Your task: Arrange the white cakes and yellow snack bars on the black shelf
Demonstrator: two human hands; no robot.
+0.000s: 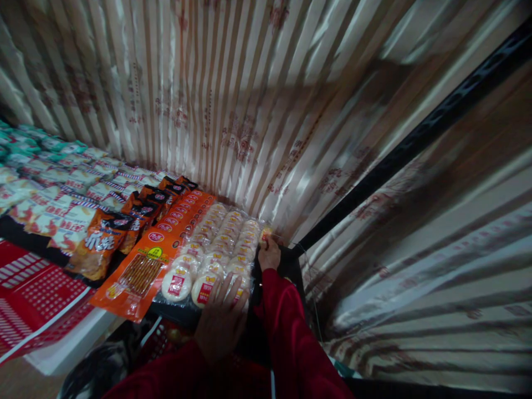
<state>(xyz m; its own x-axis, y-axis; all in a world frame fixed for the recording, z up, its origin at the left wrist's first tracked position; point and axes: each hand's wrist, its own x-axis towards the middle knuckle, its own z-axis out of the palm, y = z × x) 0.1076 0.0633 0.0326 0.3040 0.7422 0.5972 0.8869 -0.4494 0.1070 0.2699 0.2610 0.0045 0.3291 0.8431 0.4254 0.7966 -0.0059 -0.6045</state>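
Three cracker rows beneath and beside the hands

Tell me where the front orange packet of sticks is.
In the head view, the front orange packet lies left of centre, between orange snack bags and round white crackers.

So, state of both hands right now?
Left hand: open, resting on the round cracker packs.
Right hand: fingers at a small yellowish pack; grip can't be told.

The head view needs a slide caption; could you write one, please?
Left hand on wrapped crackers, right hand at a small packet.
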